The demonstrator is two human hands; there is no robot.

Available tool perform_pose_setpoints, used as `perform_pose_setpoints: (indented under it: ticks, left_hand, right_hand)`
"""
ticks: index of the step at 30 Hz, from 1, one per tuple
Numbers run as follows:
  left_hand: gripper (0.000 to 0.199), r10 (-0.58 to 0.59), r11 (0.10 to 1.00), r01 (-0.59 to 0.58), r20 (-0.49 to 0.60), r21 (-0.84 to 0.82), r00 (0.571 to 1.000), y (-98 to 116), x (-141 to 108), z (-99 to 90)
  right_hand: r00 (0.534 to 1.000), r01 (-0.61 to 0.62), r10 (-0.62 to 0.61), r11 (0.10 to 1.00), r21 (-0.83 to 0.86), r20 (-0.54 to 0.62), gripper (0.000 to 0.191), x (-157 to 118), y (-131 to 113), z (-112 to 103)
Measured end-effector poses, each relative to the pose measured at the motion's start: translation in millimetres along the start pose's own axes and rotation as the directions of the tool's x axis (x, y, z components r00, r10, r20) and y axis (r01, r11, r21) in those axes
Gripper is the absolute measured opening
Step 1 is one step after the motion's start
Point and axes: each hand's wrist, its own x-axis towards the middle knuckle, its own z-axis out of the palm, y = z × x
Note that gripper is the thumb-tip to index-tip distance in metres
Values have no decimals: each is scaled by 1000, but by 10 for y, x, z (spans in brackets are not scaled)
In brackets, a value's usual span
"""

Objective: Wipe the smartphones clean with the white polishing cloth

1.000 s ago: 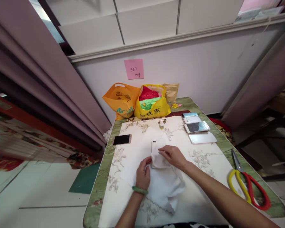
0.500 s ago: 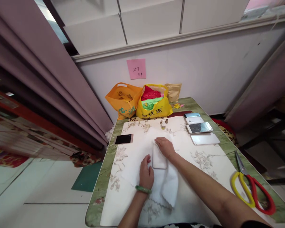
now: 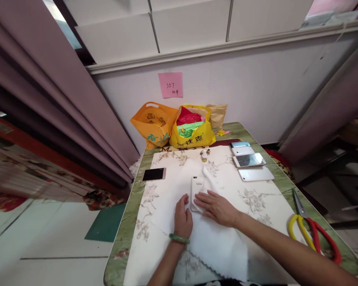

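Phone (image 3: pixel 197 188), white, rectangular, lies back up amid scalloped white cloth (image 3: pixel 220 250), right hand (image 3: pixel 216 207) spread flat over its lower part, left hand (image 3: pixel 183 219) half-curled alongside

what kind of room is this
Probably a room in a home, though it could be a small workspace: long curtains hang near a table with a flowered cover, and a pink note marked 357 is stuck on the wall.

A white phone (image 3: pixel 196 189) lies back up on a rumpled, scallop-edged white cloth (image 3: pixel 222 248).
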Motion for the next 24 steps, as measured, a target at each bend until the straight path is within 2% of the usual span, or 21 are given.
perform_pose_setpoints:
  ticks: [3,6,8,10,13,15,17,20,22,24]
  left_hand:
    - [54,-3,1000,3,-1,8,1000,18,1,-5]
    - [54,-4,1000,4,3,6,1000,40,-2,-10]
    - [54,-6,1000,6,1,-4,1000,47,-4,-13]
    - [55,-10,1000,10,-1,-18,1000,44,-7,-16]
    - [54,-14,999,14,7,-30,1000,23,-10,-17]
    - [53,-18,999,18,4,-34,1000,7,-11,-12]
    - [53,-26,999,26,-3,-47,1000,-1,-9,-5]
    - [54,-37,997,37,-5,-63,999,2,0,8]
    - [54,-36,998,35,-2,-57,999,8,6,12]
    - [53,-25,999,25,2,-42,1000,7,6,6]
  right_hand:
    - [984,-171,167,982,-84,-56,61,280,132,45]
    - [919,-383,362,913,-137,-158,64,607,218,131]
    - [888,-446,416,884,-142,-197,69,703,192,177]
    - [916,-384,358,912,-141,-182,73,638,104,194]
    - [988,-134,124,983,-127,-89,73,293,-70,158]
    - [1000,5,-8,994,-113,-29,75,26,-142,110]
    - [1000,14,-16,992,-126,-16,75,-147,-132,65]
    - [980,-194,181,964,-184,-84,70,-120,20,40]
    - [931,-359,333,912,-199,-152,68,41,125,59]
    - [885,-453,415,871,-187,-211,70,204,163,95]
